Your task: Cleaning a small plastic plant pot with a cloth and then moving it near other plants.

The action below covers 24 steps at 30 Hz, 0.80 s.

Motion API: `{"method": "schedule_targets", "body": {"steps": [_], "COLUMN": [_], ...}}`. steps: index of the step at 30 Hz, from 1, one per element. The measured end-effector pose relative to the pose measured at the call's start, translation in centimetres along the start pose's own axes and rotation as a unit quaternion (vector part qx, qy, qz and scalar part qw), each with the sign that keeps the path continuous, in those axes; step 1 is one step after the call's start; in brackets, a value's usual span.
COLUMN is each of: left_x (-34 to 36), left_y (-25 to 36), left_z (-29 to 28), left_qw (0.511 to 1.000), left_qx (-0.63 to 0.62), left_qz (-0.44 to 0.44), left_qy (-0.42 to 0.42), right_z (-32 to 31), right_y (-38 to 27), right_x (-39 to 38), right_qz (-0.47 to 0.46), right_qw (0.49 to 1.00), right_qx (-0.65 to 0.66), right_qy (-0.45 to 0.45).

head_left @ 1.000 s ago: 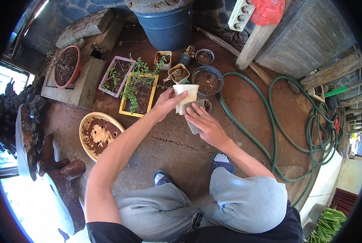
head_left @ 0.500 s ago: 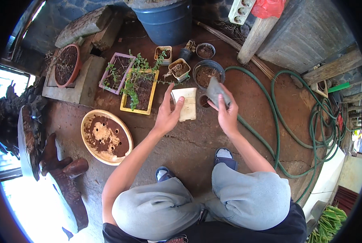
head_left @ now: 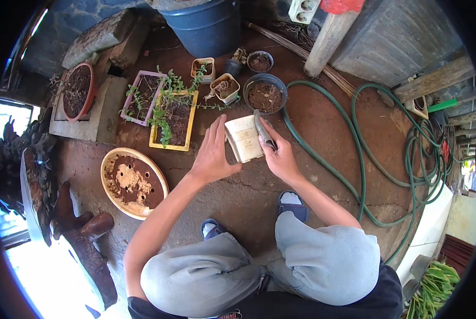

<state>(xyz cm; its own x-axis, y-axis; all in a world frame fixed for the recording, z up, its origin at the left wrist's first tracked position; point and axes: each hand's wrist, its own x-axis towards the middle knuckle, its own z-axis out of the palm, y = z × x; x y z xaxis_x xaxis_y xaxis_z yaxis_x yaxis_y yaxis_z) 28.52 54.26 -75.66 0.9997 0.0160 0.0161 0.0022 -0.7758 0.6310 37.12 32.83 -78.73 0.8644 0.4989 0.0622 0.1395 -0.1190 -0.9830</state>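
A squarish white plastic pot [head_left: 244, 139], stained brown, is tilted between my two hands above the ground. My left hand [head_left: 212, 154] supports its left side, with long fingers along the wall and the thumb by the lower edge. In my right hand [head_left: 281, 157] is a grey, thin, folded piece [head_left: 263, 132], pinched between thumb and fingers and pressed against the pot's right side. Whether that piece is cloth or a stiff sheet cannot be made out. Just beyond my right hand stands a round dark pot [head_left: 265, 97] of soil.
A yellow rectangular planter [head_left: 188, 141] and a pink one [head_left: 132, 118] with leafy plants stand ahead left. Nearer lies an oval cream planter [head_left: 158, 204] with drainage holes. A green hose [head_left: 323, 146] coils across the right. A big blue tub [head_left: 203, 32] stands at the back.
My right hand has moved left, bringing the grey piece against the white pot. The pot is turned, and my left thumb has shifted from its face to its lower edge. The view has shifted slightly.
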Motion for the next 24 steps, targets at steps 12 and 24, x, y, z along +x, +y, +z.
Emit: {"method": "schedule_targets", "body": {"steps": [12, 24], "left_x": [-1.5, -0.7], "left_y": [-0.6, -0.3], "left_z": [0.0, 0.4], "left_qw": [0.991, 0.99], "left_qx": [-0.128, -0.136], "left_qz": [0.015, 0.014], "left_qy": [0.039, 0.022], "right_z": [-2.0, 1.0], "right_y": [-1.8, -2.6], "right_x": [-0.2, -2.7], "right_qz": [-0.096, -0.291], "right_qw": [0.99, 0.887], "right_qx": [-0.095, -0.342], "right_qy": [-0.048, -0.108]}}
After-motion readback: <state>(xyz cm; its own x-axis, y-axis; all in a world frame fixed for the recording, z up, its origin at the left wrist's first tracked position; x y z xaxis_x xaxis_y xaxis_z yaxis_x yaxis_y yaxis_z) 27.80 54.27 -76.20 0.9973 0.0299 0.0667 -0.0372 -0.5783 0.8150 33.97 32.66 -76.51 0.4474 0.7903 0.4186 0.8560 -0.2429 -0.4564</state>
